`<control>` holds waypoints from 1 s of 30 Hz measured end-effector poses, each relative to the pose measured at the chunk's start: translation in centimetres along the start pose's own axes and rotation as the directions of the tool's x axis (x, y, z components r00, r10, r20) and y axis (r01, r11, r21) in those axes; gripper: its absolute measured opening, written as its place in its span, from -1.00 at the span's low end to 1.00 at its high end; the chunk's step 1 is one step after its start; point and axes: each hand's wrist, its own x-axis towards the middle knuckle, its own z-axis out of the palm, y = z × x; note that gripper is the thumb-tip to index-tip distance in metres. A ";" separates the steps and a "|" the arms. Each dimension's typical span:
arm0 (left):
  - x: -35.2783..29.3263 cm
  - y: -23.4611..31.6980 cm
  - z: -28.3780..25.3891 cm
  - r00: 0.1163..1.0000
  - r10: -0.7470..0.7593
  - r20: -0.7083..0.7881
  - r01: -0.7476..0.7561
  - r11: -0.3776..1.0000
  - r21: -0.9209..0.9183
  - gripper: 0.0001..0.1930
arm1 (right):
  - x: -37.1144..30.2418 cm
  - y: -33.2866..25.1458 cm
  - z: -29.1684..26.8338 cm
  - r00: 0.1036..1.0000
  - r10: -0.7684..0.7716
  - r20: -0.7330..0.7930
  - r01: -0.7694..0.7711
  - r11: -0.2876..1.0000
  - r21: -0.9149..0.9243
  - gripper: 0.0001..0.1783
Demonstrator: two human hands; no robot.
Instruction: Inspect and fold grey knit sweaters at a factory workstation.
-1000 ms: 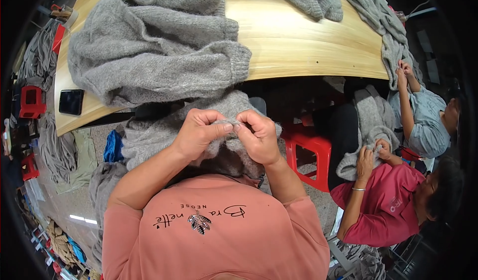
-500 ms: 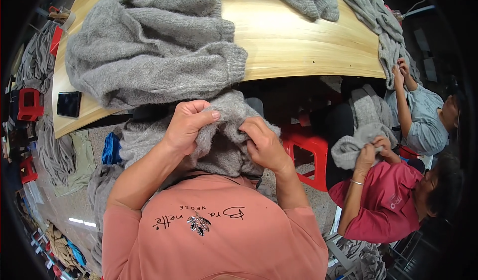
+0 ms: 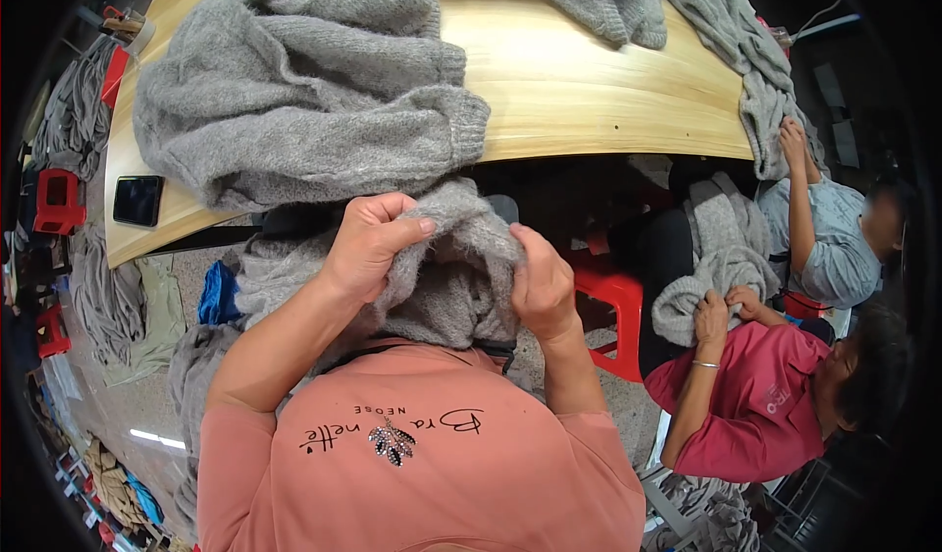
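Note:
A fuzzy grey knit sweater (image 3: pixel 461 302) lies bunched over my lap, and its edge is raised between my two hands. My left hand (image 3: pixel 373 243) pinches the knit between thumb and fingers. On the other side of the opening, my right hand (image 3: pixel 543 282) grips the same edge with the thumb on top. The edge is stretched between them, with a dark hollow underneath. Just beyond my hands, a folded grey sweater (image 3: pixel 314 91) lies on the table, its ribbed cuffs facing right.
The wooden table (image 3: pixel 589 91) carries more grey knitwear (image 3: pixel 589 2) along its far edge. A black phone (image 3: pixel 137 201) rests at its left corner. Beside me stands a red stool (image 3: pixel 613 307). Two co-workers on the right handle grey knits. A blue cloth (image 3: pixel 219 294) lies at left.
My right hand has moved right and turned, spreading the sweater's edge wider. My left hand stays almost in place. The nearer co-worker's hands have shifted on their knit.

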 end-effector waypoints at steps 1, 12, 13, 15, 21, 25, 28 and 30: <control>0.0 0.0 -0.1 1.000 0.005 0.017 -0.005 1.000 0.012 -0.96 | 0.3 -0.3 -0.2 0.999 0.017 -0.051 -0.018 0.999 -0.031 -0.65; -0.6 1.8 0.3 0.999 0.040 0.019 -0.039 0.999 -0.038 -0.98 | -1.7 3.5 0.6 0.800 0.595 0.084 -0.592 0.759 0.271 -0.81; -0.5 1.5 0.1 0.999 0.044 0.022 -0.043 0.999 -0.032 -0.98 | -1.4 3.2 0.3 0.805 0.591 0.047 -0.576 0.760 0.301 -0.80; -0.4 1.3 0.1 0.999 0.047 0.023 -0.047 0.999 -0.026 -0.97 | -0.5 2.1 -0.3 0.820 0.572 0.003 -0.534 0.764 0.362 -0.78; -0.1 0.7 0.5 0.996 0.060 0.071 -0.058 0.998 -0.029 -0.99 | 1.1 1.1 0.6 0.957 0.246 0.153 -0.275 0.937 0.214 -0.78; 0.0 0.6 0.8 0.993 0.078 0.093 -0.081 0.996 0.037 -0.96 | 2.0 -2.3 -0.7 0.997 0.073 0.036 -0.080 0.959 0.270 -0.79; -0.1 0.1 1.1 0.980 0.052 0.190 -0.097 0.967 0.236 -0.92 | 3.2 -4.2 0.0 0.969 -0.238 -0.070 0.247 0.951 0.183 -0.76; 0.1 -0.4 0.7 0.973 0.110 0.204 -0.158 0.959 0.235 -0.92 | 3.2 -4.3 0.6 0.968 -0.244 -0.062 0.251 0.955 0.157 -0.75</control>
